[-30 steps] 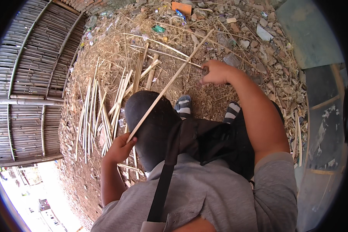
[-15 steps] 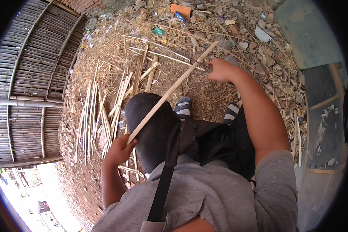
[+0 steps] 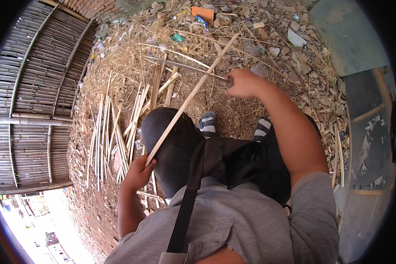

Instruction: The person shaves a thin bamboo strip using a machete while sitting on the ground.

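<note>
My left hand point(image 3: 137, 174) grips the lower end of a long pale bamboo strip point(image 3: 185, 102), which slants up and away to the right across my dark-clad knee point(image 3: 165, 127). In my right hand point(image 3: 246, 83) is the dark handle of a long, thin knife point(image 3: 185, 67). Its blade points left and crosses the strip in its upper part; whether the edge touches the strip I cannot tell. Split bamboo strips point(image 3: 102, 136) lie in a loose pile on the ground left of my knee. Wider bamboo pieces point(image 3: 155, 86) rest beyond it.
A bamboo-slat wall point(image 3: 31, 83) stands on the left. Rubble and litter point(image 3: 268, 33) cover the far ground, with an orange piece point(image 3: 202, 13) among them. Grey sheets and panels point(image 3: 365, 132) line the right side. My sandalled feet point(image 3: 207, 124) are in the middle.
My right hand has shifted slightly left, and the knife blade now shows at full length across the strip. The strip's far end has swung a little left and away.
</note>
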Tool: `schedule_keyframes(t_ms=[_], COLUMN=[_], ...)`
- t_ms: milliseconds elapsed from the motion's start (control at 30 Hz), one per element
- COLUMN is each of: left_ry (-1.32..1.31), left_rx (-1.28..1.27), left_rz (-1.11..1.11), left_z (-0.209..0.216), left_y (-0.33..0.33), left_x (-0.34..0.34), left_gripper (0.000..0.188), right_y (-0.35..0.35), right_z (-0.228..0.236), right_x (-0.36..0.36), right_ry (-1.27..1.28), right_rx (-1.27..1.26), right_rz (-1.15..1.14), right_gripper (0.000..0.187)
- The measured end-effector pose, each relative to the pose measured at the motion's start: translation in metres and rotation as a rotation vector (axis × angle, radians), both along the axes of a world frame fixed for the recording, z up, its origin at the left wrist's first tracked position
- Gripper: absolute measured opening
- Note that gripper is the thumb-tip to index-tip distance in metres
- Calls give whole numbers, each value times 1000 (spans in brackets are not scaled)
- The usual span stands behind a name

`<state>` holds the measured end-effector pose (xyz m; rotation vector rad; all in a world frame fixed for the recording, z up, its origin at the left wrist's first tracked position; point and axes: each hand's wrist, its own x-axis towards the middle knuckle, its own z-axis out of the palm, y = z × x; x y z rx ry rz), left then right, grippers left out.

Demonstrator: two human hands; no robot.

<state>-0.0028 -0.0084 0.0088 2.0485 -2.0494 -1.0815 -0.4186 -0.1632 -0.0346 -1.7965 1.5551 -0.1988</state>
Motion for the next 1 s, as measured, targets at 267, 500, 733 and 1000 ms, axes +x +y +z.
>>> schedule_keyframes(t_ms=[267,500,733,1000], left_ry=[-112,-128,45,-15], left_rx=[-118,-121,-58,-105], left_rz=[-35,-54,-53,-55], left_z=[-3,1,-16,-13], left_y=[6,4,3,8], left_x=[-5,-1,18,13], left_gripper=[33,39,41,41], right_y=[16,13,-1,16], right_z=[16,8,-19,3], right_x=[0,13,-18,15], right_ry=[85,81,-130,70], right_rx=[-111,-88,-6,-62], right_rz=[127,95,90,188], right_gripper=[29,31,45,41])
